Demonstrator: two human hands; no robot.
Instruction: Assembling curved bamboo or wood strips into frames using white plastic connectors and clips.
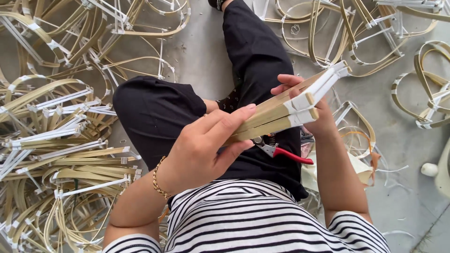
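While a taped bundle of bamboo strips (281, 112) is gripped above the lap by the left hand (206, 145) and right hand (304, 105) — red-handled pruning shears (281, 152) beneath it — strips could slip loose, or fingers get nicked.

Lighting: soft, even daylight; you get no single obvious source. Shadows: faint and diffuse on the grey floor (206, 51), slightly deeper under your left hand (206, 145) and beneath the bundle of bamboo strips (286, 110). Glare: none; the white bindings read bright but keep detail. Dark trousers (159, 112) lose some fold detail. Focus: sharp across your view, slight softness on your right hand (309, 107). Edges: mild wide-angle curving toward the corners.
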